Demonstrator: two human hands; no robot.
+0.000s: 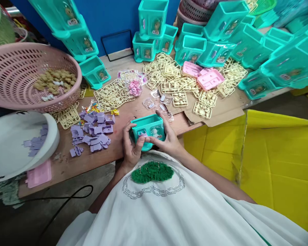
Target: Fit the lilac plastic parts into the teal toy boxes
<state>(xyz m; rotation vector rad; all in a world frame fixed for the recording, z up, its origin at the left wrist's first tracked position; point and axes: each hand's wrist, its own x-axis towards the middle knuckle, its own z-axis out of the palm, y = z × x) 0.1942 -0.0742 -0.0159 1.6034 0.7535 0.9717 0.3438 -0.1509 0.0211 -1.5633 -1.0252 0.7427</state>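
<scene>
Between my two hands is a teal plastic box [149, 122], held low at the front edge of the table. My left hand [131, 145] wraps its left side, the thumb pressing near a small purple piece [142, 133] on the box's front. My right hand [169, 138] grips the right side, with a finger along the top rim and the thumb reaching across the front to the purple piece. A clear window with a small white figure [156, 132] shows on the front. Loose purple plastic parts [97, 131] lie on the table left of my hands.
A pink basket [78, 73] of tan figures and a white basin [12, 136] with purple parts stand left. Cream part frames [179, 99], pink trays [210, 79] and clear pieces [149, 103] lie beyond my hands. Stacked teal boxes [190, 48] line the back; yellow cardboard [279, 164] is right.
</scene>
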